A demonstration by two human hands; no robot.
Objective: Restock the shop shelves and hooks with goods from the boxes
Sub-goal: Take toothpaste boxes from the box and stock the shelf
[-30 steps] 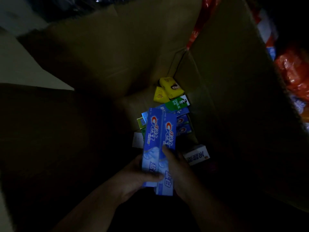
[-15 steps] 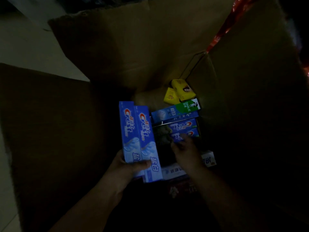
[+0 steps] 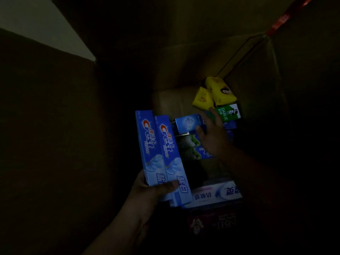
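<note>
left hand (image 3: pixel 147 190) grips two blue crest toothpaste boxes (image 3: pixel 161 153) at their near end, thumb curled across the front faces, the pair side by side and touching, long axes running away from the camera, slightly tilted left. they're lifted above the stock, inside the cardboard box (image 3: pixel 184 52).

right hand (image 3: pixel 211 133) is reached deeper in, fingers spread and fairly straight over the goods, holding nothing; whether the fingertips touch the boxes under them can't be told, too dark.

under and beside that hand: a light blue toothpaste box (image 3: pixel 187 123) lying crosswise, and below it blue and green toothpaste boxes (image 3: pixel 193 150) stacked flat. green darlie box (image 3: pixel 228 112) sits just past the fingertips. two yellow packs (image 3: pixel 213 94) lean in the far corner, touching each other, just beyond the darlie box.

near side: a white toothpaste box (image 3: pixel 217 194) lies crosswise, its left end tucked behind the crest pair. a dark reddish pack (image 3: pixel 211 221) sits nearer still, print unreadable.

red tape (image 3: pixel 281 21) runs along the box's upper right corner seam. pale floor (image 3: pixel 36 19) shows past the flap at top left.
</note>
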